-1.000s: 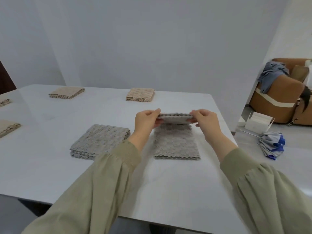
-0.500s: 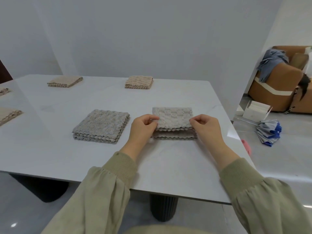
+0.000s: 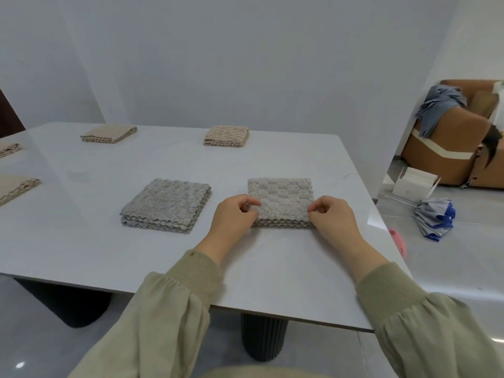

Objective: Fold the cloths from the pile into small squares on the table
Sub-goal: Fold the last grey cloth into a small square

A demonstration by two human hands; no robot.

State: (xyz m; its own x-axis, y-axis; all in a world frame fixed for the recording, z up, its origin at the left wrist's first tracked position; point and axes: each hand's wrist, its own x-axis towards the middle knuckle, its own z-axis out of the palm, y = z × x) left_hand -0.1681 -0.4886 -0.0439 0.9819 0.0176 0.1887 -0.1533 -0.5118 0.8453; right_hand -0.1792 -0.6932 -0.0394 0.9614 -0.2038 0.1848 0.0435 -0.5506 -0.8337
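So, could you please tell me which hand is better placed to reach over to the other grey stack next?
Left, probably. The left hand pinches the left edge of the folded cloth, on the side facing the grey stack; the right hand pinches the far edge.

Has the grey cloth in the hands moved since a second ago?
Yes. The grey cloth folded down toward the person, now lying flat on the table.

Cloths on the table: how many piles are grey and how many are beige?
Grey: 2, the grey cloth pinched by the left hand and right hand, and the grey pile beside it.
Beige: 4, the far-left beige cloth, the far-middle beige cloth, the upper cropped beige cloth and the lower cropped beige cloth.
Total: 6
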